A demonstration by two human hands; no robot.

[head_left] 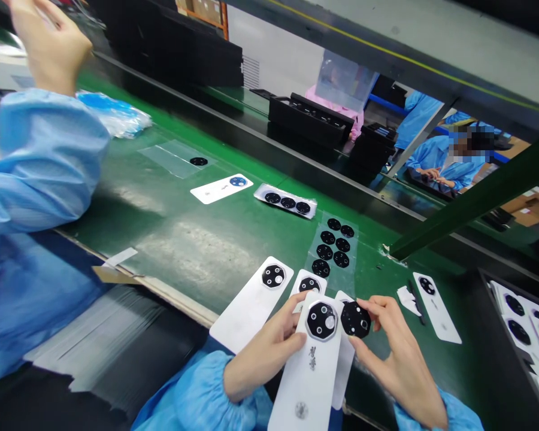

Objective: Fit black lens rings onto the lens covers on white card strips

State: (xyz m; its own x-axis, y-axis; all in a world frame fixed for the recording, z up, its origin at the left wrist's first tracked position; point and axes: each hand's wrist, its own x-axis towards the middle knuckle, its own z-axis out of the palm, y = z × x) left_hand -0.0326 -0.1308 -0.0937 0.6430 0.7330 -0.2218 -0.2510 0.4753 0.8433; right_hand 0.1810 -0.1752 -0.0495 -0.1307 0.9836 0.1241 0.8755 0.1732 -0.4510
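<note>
My left hand (267, 356) is closed around the edge of a white phone back cover (309, 383), which has a black camera area near its top and dark lettering below. Between thumb and fingers of my right hand (397, 353) is a black octagonal camera lens cover (356, 319) with small holes, just right of the phone back cover's camera area. Another white panel (342, 378) shows partly behind the held one. Two more phone back covers, a large one (245, 311) and a partly hidden one (306, 280), lie beyond my left hand.
A clear sheet (348, 278) carries several black lens covers on the green bench (175, 221). A packet (260, 193) with three lies farther left. A black tray (485, 311) of white panels stands right. A co-worker's blue sleeve (45, 155) reaches in at left. A green post (467, 203) slants across.
</note>
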